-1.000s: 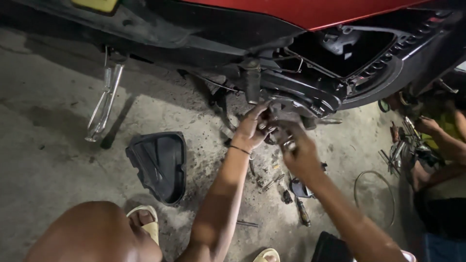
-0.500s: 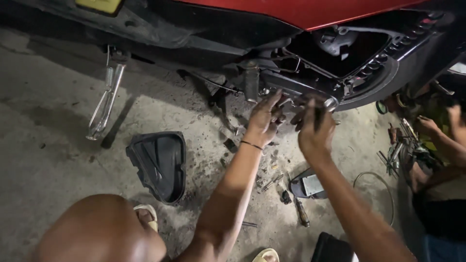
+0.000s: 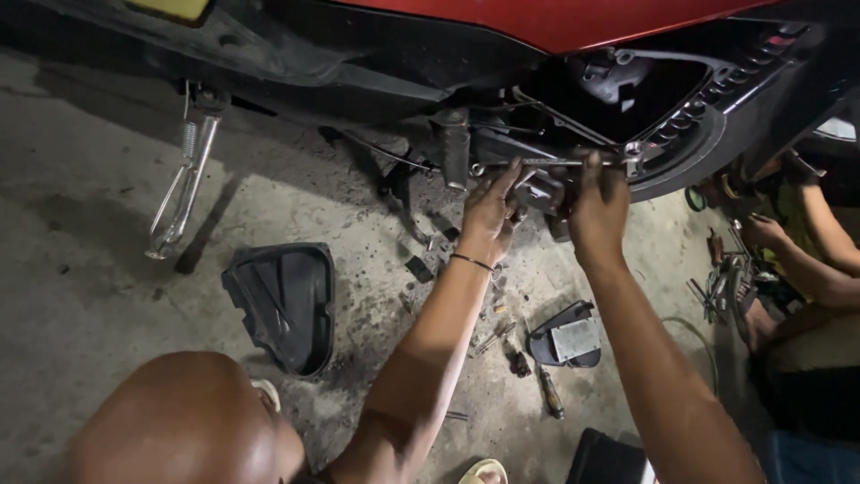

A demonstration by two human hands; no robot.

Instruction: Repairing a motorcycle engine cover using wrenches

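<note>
While left hand (image 3: 491, 211) steadies engine bracket (image 3: 537, 190), right hand (image 3: 598, 204) turns wrench (image 3: 573, 161).

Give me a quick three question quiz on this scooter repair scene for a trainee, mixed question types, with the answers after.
1. True or false: the side stand is folded up against the scooter.
2. Multiple choice: the black plastic cover lies A) on the concrete floor, B) in the left hand, C) on the scooter's red body.
3. Fill in: the right hand grips a long metal ____ at the engine.

Key: 1 false, it is down; 2 A; 3 wrench.
</note>
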